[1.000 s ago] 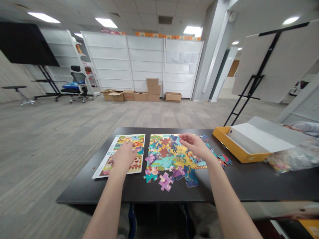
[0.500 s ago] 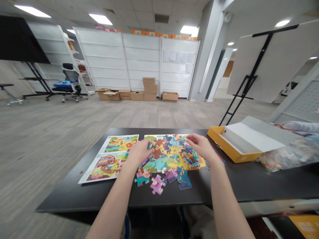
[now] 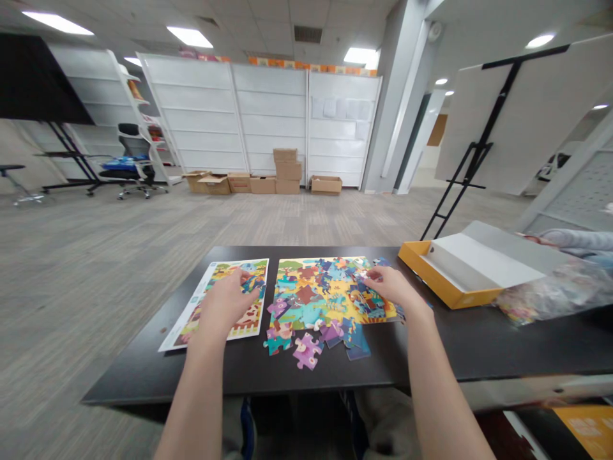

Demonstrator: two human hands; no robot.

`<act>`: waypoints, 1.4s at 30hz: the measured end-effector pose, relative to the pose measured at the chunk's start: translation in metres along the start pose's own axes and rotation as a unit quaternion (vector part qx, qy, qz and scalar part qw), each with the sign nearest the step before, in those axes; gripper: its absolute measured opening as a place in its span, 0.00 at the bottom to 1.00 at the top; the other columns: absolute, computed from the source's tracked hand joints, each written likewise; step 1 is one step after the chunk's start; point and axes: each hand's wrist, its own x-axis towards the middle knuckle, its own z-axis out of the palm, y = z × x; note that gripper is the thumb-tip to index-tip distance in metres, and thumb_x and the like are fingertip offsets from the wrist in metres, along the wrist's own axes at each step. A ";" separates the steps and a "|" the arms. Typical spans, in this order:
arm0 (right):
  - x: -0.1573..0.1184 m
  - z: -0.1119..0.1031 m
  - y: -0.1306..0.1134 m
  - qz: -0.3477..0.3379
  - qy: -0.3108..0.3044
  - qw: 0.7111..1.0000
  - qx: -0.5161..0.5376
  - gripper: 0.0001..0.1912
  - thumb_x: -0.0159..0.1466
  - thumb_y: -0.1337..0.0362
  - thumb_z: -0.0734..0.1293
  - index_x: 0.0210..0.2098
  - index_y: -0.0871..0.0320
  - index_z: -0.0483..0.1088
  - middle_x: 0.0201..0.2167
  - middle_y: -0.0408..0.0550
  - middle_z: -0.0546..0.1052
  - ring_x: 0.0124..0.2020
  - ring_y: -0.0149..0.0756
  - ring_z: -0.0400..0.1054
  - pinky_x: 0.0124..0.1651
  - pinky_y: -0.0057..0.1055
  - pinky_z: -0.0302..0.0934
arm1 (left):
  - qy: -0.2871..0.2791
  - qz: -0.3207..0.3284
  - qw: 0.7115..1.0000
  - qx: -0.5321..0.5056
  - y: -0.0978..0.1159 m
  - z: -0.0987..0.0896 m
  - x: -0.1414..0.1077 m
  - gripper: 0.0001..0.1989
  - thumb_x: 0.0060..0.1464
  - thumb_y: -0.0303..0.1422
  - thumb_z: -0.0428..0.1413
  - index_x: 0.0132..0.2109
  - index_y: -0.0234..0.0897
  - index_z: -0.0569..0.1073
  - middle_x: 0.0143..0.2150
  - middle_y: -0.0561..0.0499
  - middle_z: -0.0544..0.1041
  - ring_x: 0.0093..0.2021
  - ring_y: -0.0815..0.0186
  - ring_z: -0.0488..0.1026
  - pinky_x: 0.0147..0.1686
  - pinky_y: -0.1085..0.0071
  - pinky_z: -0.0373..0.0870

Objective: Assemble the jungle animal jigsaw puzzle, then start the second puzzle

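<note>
My left hand (image 3: 225, 303) lies over a printed picture sheet (image 3: 249, 326), and its fingertips close on a small blue jigsaw piece (image 3: 253, 285). My right hand (image 3: 390, 287) rests on the right side of a spread of colourful jigsaw pieces (image 3: 316, 300), with its fingertips among them. Whether those fingers grip a piece is hidden. Loose pieces lie below the spread, including a lilac piece (image 3: 307, 351) near the table's front edge. My hands hide part of the sheet and the spread.
The pieces and sheet lie on a dark table (image 3: 287, 380). To the right stand an orange box with a white lid (image 3: 450, 291) and a clear plastic bag of pieces (image 3: 541, 294). A co-worker's sleeve (image 3: 575, 239) reaches in behind. Easel boards (image 3: 498, 115) stand beyond.
My left hand has moved left from the pieces back over the sheet, with the blue piece now at its fingertips. My right hand has shifted slightly toward the spread's right side.
</note>
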 end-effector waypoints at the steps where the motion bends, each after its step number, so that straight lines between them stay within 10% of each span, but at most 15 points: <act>1: -0.002 0.000 -0.003 -0.014 -0.018 1.000 0.005 0.14 0.63 0.58 0.70 0.44 0.59 0.79 0.46 0.55 0.83 0.45 0.46 0.77 0.48 0.35 0.67 | -0.004 -0.020 1.000 0.014 -0.007 -0.002 -0.003 0.22 0.57 0.44 0.56 0.56 0.40 0.72 0.53 0.43 0.81 0.54 0.49 0.78 0.48 0.60 0.72; 12: -0.019 -0.014 -0.039 -0.082 -0.099 0.992 0.019 0.08 0.57 0.66 0.73 0.37 0.57 0.80 0.41 0.49 0.82 0.37 0.39 0.76 0.40 0.30 0.65 | -0.048 -0.021 0.994 0.095 -0.024 -0.001 -0.009 0.23 0.59 0.41 0.55 0.57 0.36 0.73 0.56 0.36 0.78 0.56 0.44 0.75 0.51 0.54 0.72; 17: -0.018 -0.007 -0.045 -0.101 -0.118 0.986 -0.057 0.09 0.53 0.68 0.75 0.35 0.57 0.80 0.38 0.50 0.82 0.43 0.44 0.75 0.44 0.32 0.63 | 0.017 0.175 0.984 -0.001 0.030 0.001 -0.028 0.16 0.61 0.34 0.54 0.54 0.35 0.74 0.55 0.39 0.78 0.58 0.50 0.73 0.59 0.56 0.68; 24: -0.013 0.005 -0.031 -0.099 -0.129 0.984 -0.073 0.14 0.50 0.71 0.76 0.37 0.56 0.80 0.40 0.49 0.82 0.45 0.43 0.74 0.46 0.30 0.63 | -0.108 0.414 0.896 -0.123 0.120 0.022 -0.087 0.16 0.60 0.38 0.61 0.54 0.40 0.73 0.55 0.45 0.77 0.58 0.53 0.71 0.58 0.56 0.68; 42: -0.032 -0.023 0.015 0.084 -0.216 0.972 0.028 0.13 0.48 0.75 0.74 0.32 0.59 0.72 0.22 0.42 0.78 0.16 0.31 0.71 0.20 0.22 0.59 | -0.155 0.424 0.889 -0.074 0.134 0.040 -0.077 0.19 0.59 0.40 0.64 0.54 0.39 0.73 0.52 0.44 0.79 0.55 0.52 0.73 0.56 0.55 0.68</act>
